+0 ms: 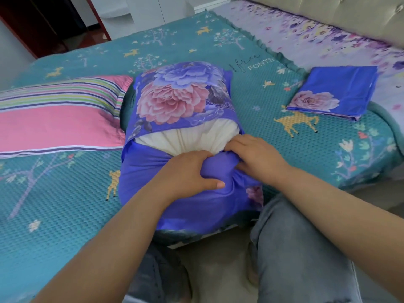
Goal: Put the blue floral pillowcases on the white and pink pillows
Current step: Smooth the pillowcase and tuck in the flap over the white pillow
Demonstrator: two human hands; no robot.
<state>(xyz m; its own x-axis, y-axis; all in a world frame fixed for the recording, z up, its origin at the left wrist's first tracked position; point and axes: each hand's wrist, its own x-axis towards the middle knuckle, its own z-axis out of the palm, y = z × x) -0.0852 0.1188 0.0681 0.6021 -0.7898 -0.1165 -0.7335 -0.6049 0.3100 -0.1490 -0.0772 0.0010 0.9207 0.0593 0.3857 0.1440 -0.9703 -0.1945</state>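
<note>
White pillow [188, 136]: mostly cased; a bare white band showing just beyond the fingertips, between the flowered flap and the plain blue cloth.
Case [175, 99]: wrapped round the white pillow, flowered end far from the fingers, plain blue end bunched under them; opening not yet closed.
Left hand [192, 171]: fingers [196, 155] curled into a fold of the case at the edge of the white band, thumb lying flat on the blue cloth nearer the body; clamped on the case.
Right hand [255, 156]: touching the left, fingers bent and dug into the same gathered cloth; clamped on the case.
Done so far: judged about a third; one pillow nearly covered.
Left to do: probably tucking the white band under the flap, smoothing, then the whole second pillow.
Pink pillow [59, 119]: striped, bare, lying flat well left of the left fingers, its end close beside the cased pillow.
Spare case [332, 92]: folded, untouched, well right of and beyond the right fingers, at the quilt's edge.
Bed [65, 204]: teal waffle quilt with deer and trees, carrying all four pieces; soft, so likely to give under pressing.
Beyond the spare case: purple flowered sheet [306, 33] and a padded beige headboard [349, 12].
Far left of the fingers: dark red door frame [43, 22], white cupboard fronts beside it.
Below the wrists: grey-jeaned knees [295, 248] at the bed's edge.
</note>
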